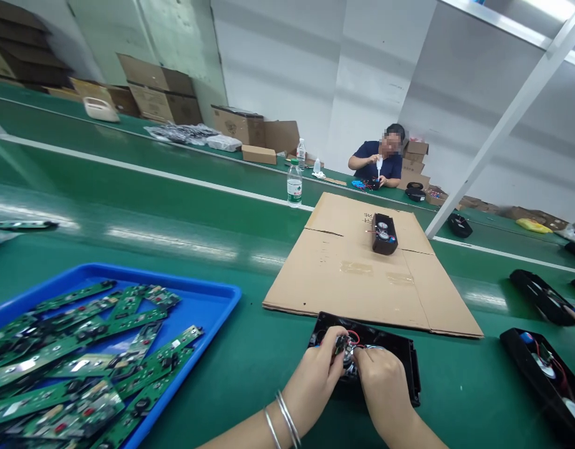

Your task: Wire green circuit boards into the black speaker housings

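An open black speaker housing (411, 374) lies on the green bench in front of me, with a red wire (355, 337) showing inside. Over it, my left hand (318, 368) is closed in a pinch at a small dark and silvery part (347, 350) whose kind I cannot make out. My right hand (383, 377) is closed beside it, its fingertips meeting the same spot; what they grip is hidden. Both hands cover much of the housing's inside. Bangles circle my left wrist.
A blue tray (234, 296) of green circuit boards (142, 321) stands at left. Ahead lies a cardboard sheet (306, 274) bearing another speaker housing (385, 236). A bottle (294, 184) stands behind. More open housings (544, 380) line the right; a co-worker (378, 159) sits across.
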The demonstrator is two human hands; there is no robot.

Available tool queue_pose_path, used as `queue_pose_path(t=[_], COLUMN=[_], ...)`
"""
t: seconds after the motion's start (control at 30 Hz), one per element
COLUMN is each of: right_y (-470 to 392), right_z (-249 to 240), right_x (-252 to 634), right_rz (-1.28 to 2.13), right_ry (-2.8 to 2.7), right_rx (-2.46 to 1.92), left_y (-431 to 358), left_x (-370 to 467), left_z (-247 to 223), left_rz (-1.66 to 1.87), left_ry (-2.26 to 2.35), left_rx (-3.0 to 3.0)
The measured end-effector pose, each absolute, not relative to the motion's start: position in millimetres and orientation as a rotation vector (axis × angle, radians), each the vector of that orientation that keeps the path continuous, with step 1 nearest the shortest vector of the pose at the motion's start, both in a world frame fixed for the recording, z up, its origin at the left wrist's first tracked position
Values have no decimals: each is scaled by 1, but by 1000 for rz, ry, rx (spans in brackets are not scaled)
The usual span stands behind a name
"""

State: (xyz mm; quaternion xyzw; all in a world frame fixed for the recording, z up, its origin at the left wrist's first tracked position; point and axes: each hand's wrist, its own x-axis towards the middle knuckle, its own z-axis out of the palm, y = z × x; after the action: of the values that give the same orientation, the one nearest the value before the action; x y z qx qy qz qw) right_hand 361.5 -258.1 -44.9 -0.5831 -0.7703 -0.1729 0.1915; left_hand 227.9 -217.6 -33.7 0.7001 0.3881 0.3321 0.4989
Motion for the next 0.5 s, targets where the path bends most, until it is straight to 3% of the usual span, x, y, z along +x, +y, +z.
queue_pose_path(t=[0.13, 0.33, 0.5], right_y=[-252, -244, -247], right_z=[-41, -41, -46], right_x=[368, 378, 377], right_rz=[-437, 129, 24], right_ry=[-2085, -2009, -2008], right_rx=[-1625, -1505, -1488], left_y=[-209, -199, -200], left_x=[224, 217, 217], left_z=[-25, -18, -20], left_rz=[763, 678, 649], left_ry=[879, 754, 765], left_rx=[1705, 1721, 1743])
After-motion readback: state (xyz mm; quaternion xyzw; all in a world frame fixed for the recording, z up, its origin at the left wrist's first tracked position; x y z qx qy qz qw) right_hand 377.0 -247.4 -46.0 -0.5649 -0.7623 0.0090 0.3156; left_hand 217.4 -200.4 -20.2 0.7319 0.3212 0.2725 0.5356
